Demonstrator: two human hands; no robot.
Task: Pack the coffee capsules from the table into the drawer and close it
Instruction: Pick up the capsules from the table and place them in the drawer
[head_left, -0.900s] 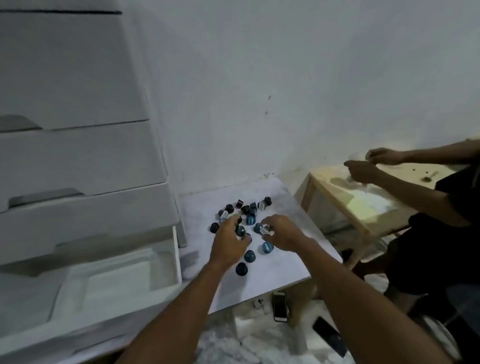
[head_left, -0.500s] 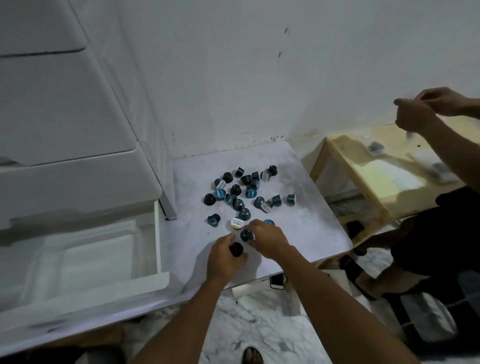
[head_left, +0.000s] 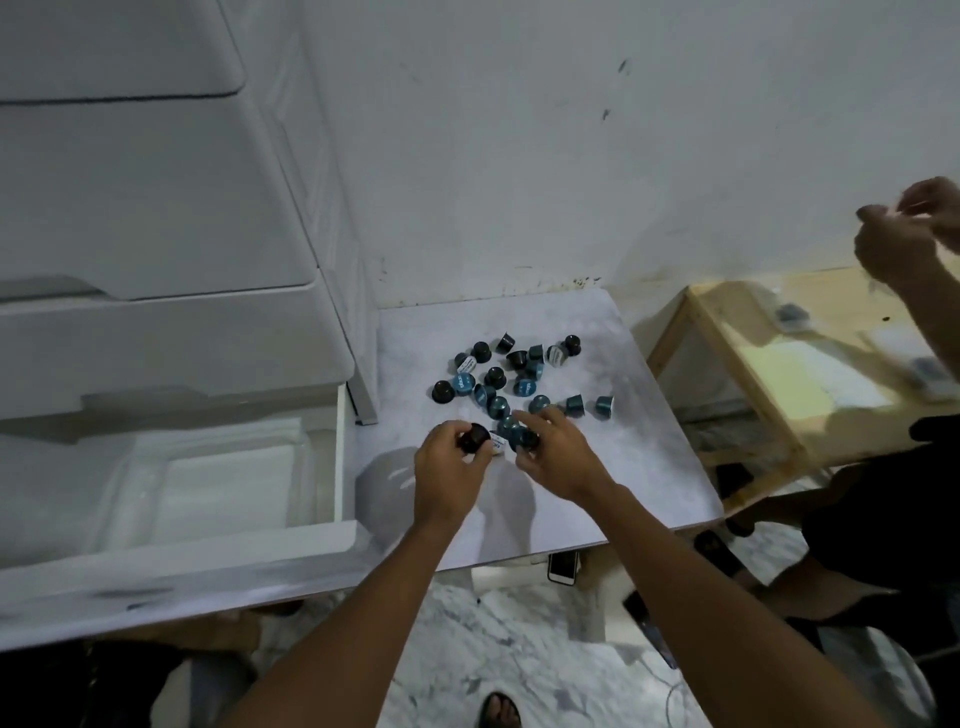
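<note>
At frame centre, the left hand (head_left: 448, 470) pinches a black capsule (head_left: 474, 437); the right hand (head_left: 558, 457) apparently grips a blue capsule (head_left: 521, 437) beside the open drawer (head_left: 208, 545).

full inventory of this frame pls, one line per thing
coffee capsules: roughly two dozen, black and teal, clustered mid-table
table: one, white marbled, beside the cabinet
drawer: one, white, open, no capsules visible inside
drawer cabinet: one, white, left
wooden table: one, pale, right
phone: one, on floor under table edge
second person's hands: two, upper right
left hand: gripping a black capsule
right hand: on a teal capsule
</note>
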